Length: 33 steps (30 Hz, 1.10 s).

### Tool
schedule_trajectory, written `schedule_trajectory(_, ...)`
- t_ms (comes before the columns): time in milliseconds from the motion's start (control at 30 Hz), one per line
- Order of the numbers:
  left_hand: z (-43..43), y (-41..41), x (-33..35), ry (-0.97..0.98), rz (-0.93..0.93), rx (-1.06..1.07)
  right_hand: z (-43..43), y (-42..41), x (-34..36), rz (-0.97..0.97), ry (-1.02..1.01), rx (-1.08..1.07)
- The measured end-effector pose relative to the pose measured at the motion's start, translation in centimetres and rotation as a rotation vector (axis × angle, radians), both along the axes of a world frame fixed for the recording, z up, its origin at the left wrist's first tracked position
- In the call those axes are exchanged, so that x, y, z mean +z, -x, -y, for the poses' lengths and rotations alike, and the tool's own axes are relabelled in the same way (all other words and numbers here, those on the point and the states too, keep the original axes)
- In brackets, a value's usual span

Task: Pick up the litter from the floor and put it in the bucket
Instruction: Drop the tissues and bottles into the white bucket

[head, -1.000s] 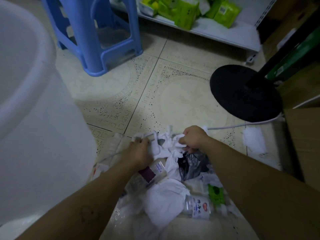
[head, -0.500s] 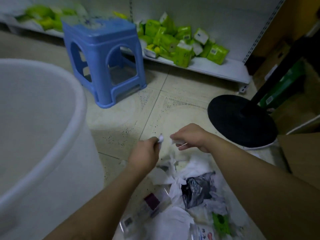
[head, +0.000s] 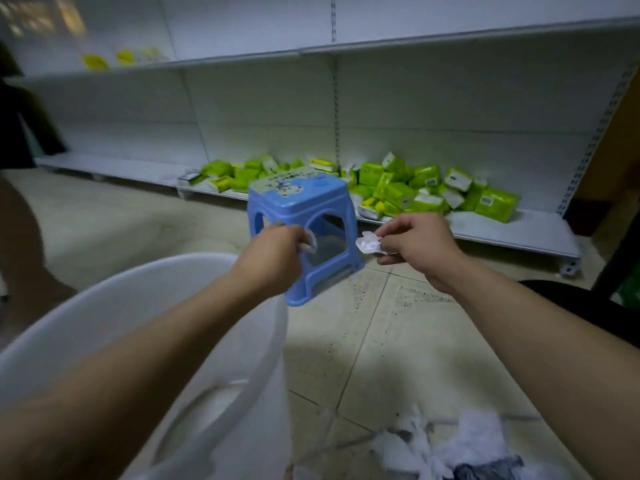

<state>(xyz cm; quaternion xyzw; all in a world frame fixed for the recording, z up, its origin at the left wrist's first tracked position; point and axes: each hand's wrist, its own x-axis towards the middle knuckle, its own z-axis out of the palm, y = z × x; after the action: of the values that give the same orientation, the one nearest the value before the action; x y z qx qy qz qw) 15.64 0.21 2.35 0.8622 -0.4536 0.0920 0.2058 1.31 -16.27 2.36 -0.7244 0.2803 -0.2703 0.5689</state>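
Two crumpled white scraps (head: 370, 244), w/ pinch grip.

Bare forearms (head: 145, 368), no sleeves, bare hands

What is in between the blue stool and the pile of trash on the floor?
Only bare tiled floor, with dark speckles, lies between the blue stool and the litter pile in the head view. The arms cross above it.

Head camera looks forward and down, close over floor (head: 346, 348) and shelving (head: 450, 98).
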Motion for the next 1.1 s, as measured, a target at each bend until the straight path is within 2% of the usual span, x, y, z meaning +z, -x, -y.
schedule_trajectory(100, -5.0, -1.9, 0.2, -0.033, 0.052, 0.117, -4.1, -2.8, -0.1, -0.007, 0.074, 0.105)
schedule_trajectory(200, -9.5, -2.8, -1.3, -0.291, -0.002, 0.195, -8.6, -5.6, -0.3, -0.050, 0.232, 0.249)
schedule_trajectory(300, -13.8, -3.5, -2.6, -0.468, -0.107, 0.137, -12.1, -7.5, -1.3, -0.128, 0.410, 0.389)
schedule_trajectory(400, -16.4, -4.2, -2.8, -0.512, -0.134, 0.165, -13.8, -8.3, -3.0, -0.364, 0.693, 0.503)
schedule_trajectory(467, -16.1, -4.6, -2.6, -0.440, -0.116, 0.164, -13.2, -7.9, -3.1, -0.412, 0.805, 0.463)
schedule_trajectory(567, -13.1, -3.6, -2.0, -0.302, -0.063, 0.098, -10.0, -6.1, -1.9, -0.414, 0.830, 0.354)
schedule_trajectory(667, -8.7, -0.9, -1.9, -0.168, 0.028, -0.078, -5.8, -3.1, -0.6, -0.487, 0.859, 0.261)
schedule_trajectory(800, -2.3, 3.2, -2.4, -0.105, 0.154, -0.308, -1.1, 1.4, -0.2, -0.674, 0.904, 0.198)
schedule_trajectory(900, 2.0, 6.1, -3.6, -0.108, 0.076, -0.346, 1.2, 4.7, -1.1, -0.852, 0.901, 0.176)
schedule_trajectory(1033, 5.3, 9.6, -8.7, -0.253, -0.089, -0.379, 3.2, 8.8, -4.9, -0.946, 0.833, 0.167)
schedule_trajectory(1100, 5.6, 10.7, -12.3, -0.307, -0.165, -0.357, 3.8, 10.3, -8.0, -1.005, 0.735, 0.196)
